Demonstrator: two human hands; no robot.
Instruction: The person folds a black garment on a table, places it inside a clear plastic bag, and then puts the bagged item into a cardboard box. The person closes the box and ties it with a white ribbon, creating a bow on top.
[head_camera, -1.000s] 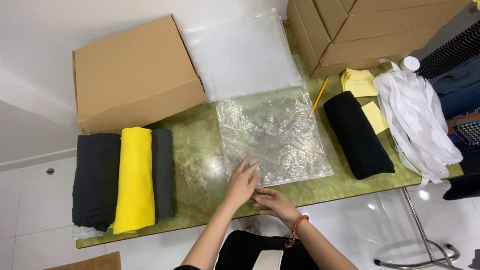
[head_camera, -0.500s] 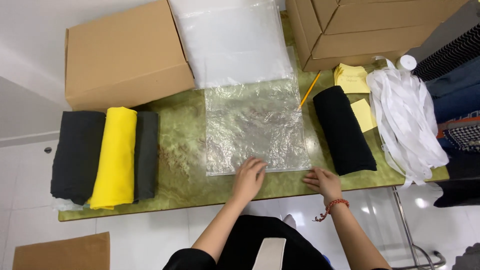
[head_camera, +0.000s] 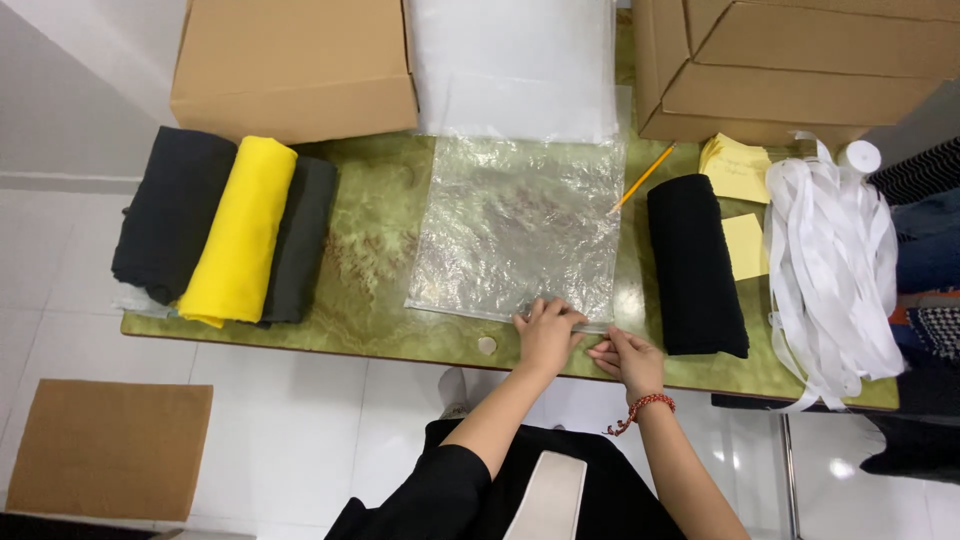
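A clear plastic bag (head_camera: 520, 225) lies flat on the green marbled table (head_camera: 370, 260). My left hand (head_camera: 548, 335) rests on the bag's near edge, fingers bent over it. My right hand (head_camera: 628, 358), with a red bead bracelet at the wrist, pinches the same edge just to the right. A folded black cloth (head_camera: 695, 265) lies right of the bag. At the table's left end a yellow folded cloth (head_camera: 240, 230) lies on top of black and dark grey folded cloths (head_camera: 170, 215).
Cardboard boxes stand at the back left (head_camera: 295, 65) and back right (head_camera: 770, 70). A stack of clear bags (head_camera: 515, 65) lies between them. A pencil (head_camera: 643, 177), yellow notes (head_camera: 735, 168) and a heap of white ribbon (head_camera: 835, 265) lie at the right. A flat cardboard piece (head_camera: 105, 450) is on the floor.
My right hand has moved left from beside the black cloth to the bag's near edge, next to my left hand. The view has shifted and come closer.
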